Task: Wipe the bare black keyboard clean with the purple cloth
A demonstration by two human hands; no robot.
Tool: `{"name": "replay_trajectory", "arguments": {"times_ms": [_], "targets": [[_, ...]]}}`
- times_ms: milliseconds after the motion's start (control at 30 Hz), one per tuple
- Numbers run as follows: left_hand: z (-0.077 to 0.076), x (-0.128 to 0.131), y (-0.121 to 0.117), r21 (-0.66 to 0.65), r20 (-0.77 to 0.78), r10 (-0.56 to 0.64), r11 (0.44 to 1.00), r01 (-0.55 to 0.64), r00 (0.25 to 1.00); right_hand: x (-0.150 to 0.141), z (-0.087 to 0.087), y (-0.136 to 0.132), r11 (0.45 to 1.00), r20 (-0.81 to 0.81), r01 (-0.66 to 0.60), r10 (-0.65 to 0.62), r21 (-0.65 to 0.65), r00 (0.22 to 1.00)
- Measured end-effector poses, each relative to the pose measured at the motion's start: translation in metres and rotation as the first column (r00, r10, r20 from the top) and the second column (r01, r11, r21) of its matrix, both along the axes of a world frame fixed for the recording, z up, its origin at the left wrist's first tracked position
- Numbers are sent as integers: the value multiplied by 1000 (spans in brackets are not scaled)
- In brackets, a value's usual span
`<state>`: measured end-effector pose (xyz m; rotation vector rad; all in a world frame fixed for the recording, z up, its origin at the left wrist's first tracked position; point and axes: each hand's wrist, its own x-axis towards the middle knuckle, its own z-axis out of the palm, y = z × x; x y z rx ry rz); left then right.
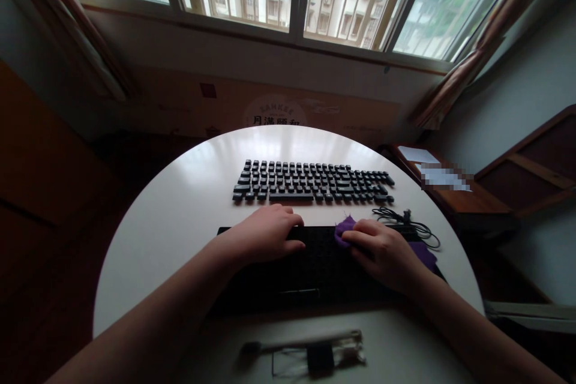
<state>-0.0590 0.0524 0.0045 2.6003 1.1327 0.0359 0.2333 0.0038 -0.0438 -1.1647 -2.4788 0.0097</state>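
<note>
A black keyboard base [315, 270], stripped of its keycaps, lies on the white round table in front of me. My left hand [270, 233] grips its far edge left of the middle, fingers curled at the edge and thumb on top. Pinched between the thumb and fingers of my right hand [382, 249] is a purple cloth [344, 230], touching the base near its far edge. More purple cloth [423, 255] shows beyond that hand; whether it is the same piece, I cannot tell. Behind the base, black keycaps [310, 181] are laid out in keyboard order.
A coiled black cable [418, 225] lies right of the keycaps. Near me on the white table [148, 240] are a blurred brush-like tool [306, 342] and a wire tool with a dark block [320, 359]. Papers rest on a wooden surface [486, 198] at right.
</note>
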Motion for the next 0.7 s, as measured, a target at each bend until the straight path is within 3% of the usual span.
{"name": "replay_trajectory", "arguments": {"times_ms": [267,533,700], "targets": [[1,1,-1,1,-5,2,1000,-2,1000,2,3,4,993,27,-117,117,-15,993],[4,2,-2,-4,-16,5,1000,-5,1000,3,-2,4,995,-111,-65,57,-70,992],[3,1,-1,6,-7,-4,1000,4,1000,4,3,6,993,-78,-69,62,-100,995]]}}
